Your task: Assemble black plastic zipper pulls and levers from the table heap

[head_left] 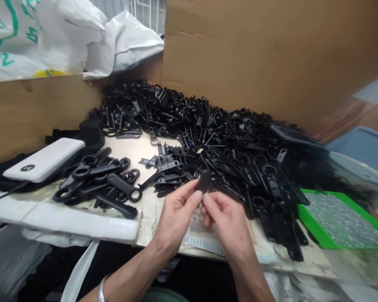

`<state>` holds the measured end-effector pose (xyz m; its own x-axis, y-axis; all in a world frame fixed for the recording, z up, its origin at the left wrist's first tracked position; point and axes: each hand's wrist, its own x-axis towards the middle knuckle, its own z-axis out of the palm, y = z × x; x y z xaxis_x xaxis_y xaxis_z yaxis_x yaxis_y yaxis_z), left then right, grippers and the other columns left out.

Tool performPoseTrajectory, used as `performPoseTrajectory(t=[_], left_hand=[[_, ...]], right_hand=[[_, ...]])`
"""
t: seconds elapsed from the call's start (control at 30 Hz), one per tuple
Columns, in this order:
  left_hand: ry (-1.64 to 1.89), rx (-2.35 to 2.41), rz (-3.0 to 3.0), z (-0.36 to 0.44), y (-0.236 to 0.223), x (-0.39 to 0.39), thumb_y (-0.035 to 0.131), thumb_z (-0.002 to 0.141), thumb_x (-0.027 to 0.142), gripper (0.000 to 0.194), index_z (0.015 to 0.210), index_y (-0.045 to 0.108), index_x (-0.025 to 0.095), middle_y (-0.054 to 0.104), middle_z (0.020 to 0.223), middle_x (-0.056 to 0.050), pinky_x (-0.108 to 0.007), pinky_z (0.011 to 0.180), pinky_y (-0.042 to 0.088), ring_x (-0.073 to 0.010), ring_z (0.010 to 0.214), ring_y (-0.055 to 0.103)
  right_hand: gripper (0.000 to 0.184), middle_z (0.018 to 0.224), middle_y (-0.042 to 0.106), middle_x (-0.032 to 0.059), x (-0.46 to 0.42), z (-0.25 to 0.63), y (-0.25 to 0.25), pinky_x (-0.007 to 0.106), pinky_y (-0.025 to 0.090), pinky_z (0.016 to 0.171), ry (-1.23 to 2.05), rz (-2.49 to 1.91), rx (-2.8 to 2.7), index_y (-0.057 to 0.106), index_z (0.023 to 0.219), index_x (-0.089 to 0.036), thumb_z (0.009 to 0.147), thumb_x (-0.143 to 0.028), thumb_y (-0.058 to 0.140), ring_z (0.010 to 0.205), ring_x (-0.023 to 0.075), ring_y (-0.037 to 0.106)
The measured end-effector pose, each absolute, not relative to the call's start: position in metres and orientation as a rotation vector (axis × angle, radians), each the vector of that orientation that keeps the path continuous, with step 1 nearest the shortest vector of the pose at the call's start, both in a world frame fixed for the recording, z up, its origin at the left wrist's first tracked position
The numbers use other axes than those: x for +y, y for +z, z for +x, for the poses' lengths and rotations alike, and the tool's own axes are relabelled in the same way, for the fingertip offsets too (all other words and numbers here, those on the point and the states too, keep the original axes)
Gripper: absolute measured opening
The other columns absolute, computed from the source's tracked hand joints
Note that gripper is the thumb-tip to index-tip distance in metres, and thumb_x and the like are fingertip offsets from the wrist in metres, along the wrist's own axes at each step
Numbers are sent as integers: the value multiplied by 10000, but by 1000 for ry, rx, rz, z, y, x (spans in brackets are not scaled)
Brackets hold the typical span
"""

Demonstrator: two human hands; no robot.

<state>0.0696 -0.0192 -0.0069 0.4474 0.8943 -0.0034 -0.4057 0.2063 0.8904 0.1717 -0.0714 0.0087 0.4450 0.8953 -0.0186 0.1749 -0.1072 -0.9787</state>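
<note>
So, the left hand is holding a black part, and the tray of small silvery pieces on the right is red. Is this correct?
Not quite: in the head view, the tray of small silvery pieces on the right is green, not red. The left hand does hold a black part.

My left hand (pixel 175 214) and right hand (pixel 229 216) hide the lower end of the black piece (pixel 203 180), so I can't tell its full shape. By the right edge of the worktop (pixel 130 149), the metal bits (pixel 343 218) blur together and the green tray (pixel 326 241) runs out of view. Near the left edge, the display (pixel 27 167) on the white power bank (pixel 55 157) is too small to read.
</note>
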Motion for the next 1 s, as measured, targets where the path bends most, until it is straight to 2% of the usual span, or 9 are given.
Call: performPoseTrajectory(t=[0.23, 0.33, 0.4, 0.47, 0.53, 0.63, 0.77, 0.9, 1.0], left_hand=[[1029, 660, 1252, 67, -6, -17, 641, 850, 182, 277, 1112, 700, 250, 713, 1114, 5, -238, 963, 473, -168, 1065, 635], [1014, 702, 1403, 64, -4, -18, 606, 878, 212, 287, 1154, 678, 248, 709, 1127, 0, -236, 924, 489, -167, 1033, 647], [996, 717, 1497, 64, -3, -21, 590, 886, 212, 299, 1173, 667, 249, 701, 1148, -6, -236, 891, 499, -172, 1023, 649], [973, 713, 1539, 63, -1, -25, 580, 889, 208, 306, 1180, 662, 253, 694, 1164, -10, -241, 862, 510, -178, 1007, 654], [954, 718, 1562, 63, 2, -28, 589, 881, 212, 284, 1147, 682, 250, 705, 1135, -15, -251, 839, 518, -186, 968, 665], [931, 758, 1609, 63, 4, -28, 620, 852, 201, 239, 1065, 723, 230, 739, 999, -24, -260, 779, 523, -189, 848, 682], [845, 718, 1447, 66, 1, -21, 622, 832, 161, 241, 1039, 733, 210, 735, 952, -32, -263, 742, 516, -182, 799, 673], [855, 606, 1047, 70, 2, -17, 659, 817, 166, 236, 1046, 707, 196, 713, 1032, -41, -248, 854, 479, -177, 965, 640], [887, 550, 801, 72, 7, -18, 642, 836, 170, 239, 1074, 658, 164, 688, 1091, -66, -252, 923, 444, -173, 1054, 602]], right_hand=[[342, 559, 585, 4, -79, 186, 20, 281, 419, 557, 468, -1993, -1373, 605, 668, -199, 934, -359, 463, 531, 166, 555], [229, 774, 683, 21, -79, 195, 21, 287, 493, 671, 462, -1796, -1177, 673, 923, -217, 923, -403, 538, 702, 182, 641], [339, 1016, 694, 42, -77, 196, 20, 299, 522, 802, 643, -1521, -1014, 598, 1192, -243, 899, -413, 610, 905, 192, 659], [428, 1126, 673, 61, -74, 192, 16, 329, 522, 875, 908, -1226, -918, 528, 1291, -255, 902, -401, 628, 1025, 204, 638], [311, 1093, 688, 68, -71, 185, 11, 341, 536, 856, 1036, -1011, -849, 582, 1210, -242, 927, -369, 604, 1016, 214, 648], [143, 985, 716, 59, -66, 176, 0, 313, 563, 750, 946, -915, -752, 642, 1016, -217, 930, -325, 605, 923, 218, 680], [175, 966, 714, 76, -62, 180, -8, 268, 567, 620, 910, -1036, -742, 634, 989, -201, 914, -358, 621, 875, 228, 687], [371, 1184, 642, 80, -65, 189, -5, 322, 551, 844, 943, -1125, -863, 543, 1262, -252, 919, -374, 615, 1048, 213, 631], [422, 1219, 612, 43, -72, 182, -4, 307, 504, 942, 840, -1183, -879, 540, 1236, -269, 850, -308, 708, 1112, 189, 588]])
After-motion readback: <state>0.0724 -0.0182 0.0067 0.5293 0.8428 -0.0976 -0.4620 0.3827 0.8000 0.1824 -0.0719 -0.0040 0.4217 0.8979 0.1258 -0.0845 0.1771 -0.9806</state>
